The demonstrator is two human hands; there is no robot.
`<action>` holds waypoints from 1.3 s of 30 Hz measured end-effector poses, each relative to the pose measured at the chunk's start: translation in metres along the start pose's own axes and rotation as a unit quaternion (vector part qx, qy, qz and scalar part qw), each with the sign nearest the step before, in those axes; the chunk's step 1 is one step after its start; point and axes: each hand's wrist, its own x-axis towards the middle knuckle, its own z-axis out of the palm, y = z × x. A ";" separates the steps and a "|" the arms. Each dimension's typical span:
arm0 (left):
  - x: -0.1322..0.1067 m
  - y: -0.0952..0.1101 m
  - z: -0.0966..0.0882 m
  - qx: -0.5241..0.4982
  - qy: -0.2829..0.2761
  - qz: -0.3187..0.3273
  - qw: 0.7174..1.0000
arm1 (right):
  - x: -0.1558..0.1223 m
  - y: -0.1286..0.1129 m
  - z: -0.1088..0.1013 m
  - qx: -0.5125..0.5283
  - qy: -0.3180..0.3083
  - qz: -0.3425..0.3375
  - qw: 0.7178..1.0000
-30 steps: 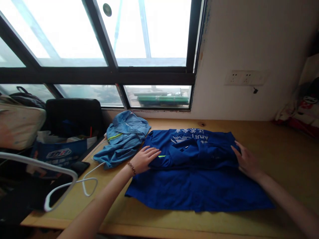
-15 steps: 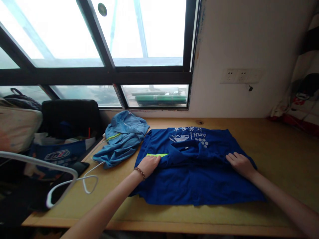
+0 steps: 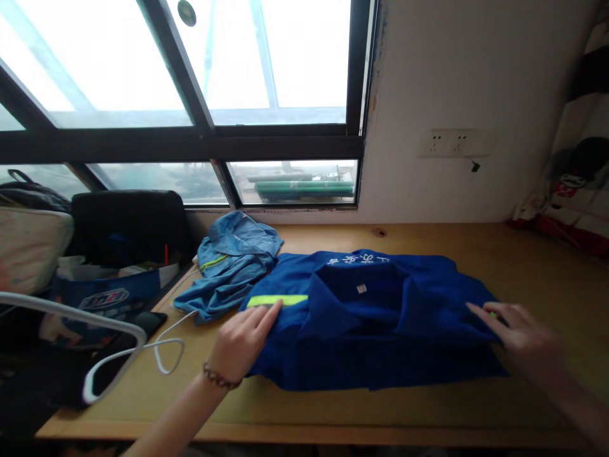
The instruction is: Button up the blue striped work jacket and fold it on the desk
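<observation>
A dark blue shirt [image 3: 375, 317] with white lettering and neon-yellow stripes lies folded on the wooden table [image 3: 533, 266]. My left hand [image 3: 242, 339] pinches the shirt's left edge just below the yellow stripe. My right hand [image 3: 516, 327] rests on the shirt's right edge, fingers stretched out over the cloth and slightly blurred. A crumpled light blue garment [image 3: 233, 266] lies to the left of the shirt, touching its upper left corner.
A white plastic hanger [image 3: 118, 346] juts over the table's left end. A black case [image 3: 128, 225] and a blue bag [image 3: 109, 295] stand left of the table. The window is behind, a wall socket [image 3: 454, 143] at right, cloth items [image 3: 571, 203] at far right.
Both hands have drawn the shirt's upper part toward me over the lower part. The lettering now sits at the far edge, and the yellow stripe shows on top at left.
</observation>
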 end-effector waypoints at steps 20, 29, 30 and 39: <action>-0.053 0.024 0.002 -0.214 -0.174 0.050 0.960 | -0.017 -0.008 0.025 0.437 -0.322 0.118 0.831; -0.010 0.100 0.006 -0.278 -0.126 -0.060 0.950 | 0.002 -0.033 0.015 0.414 -0.221 0.128 0.874; -0.004 0.104 0.008 -0.303 -0.134 -0.091 0.939 | 0.009 -0.045 0.007 0.418 -0.194 0.128 0.879; 0.061 0.115 0.009 -0.258 -0.194 -0.247 0.914 | 0.098 -0.163 -0.019 0.444 -0.110 0.088 0.885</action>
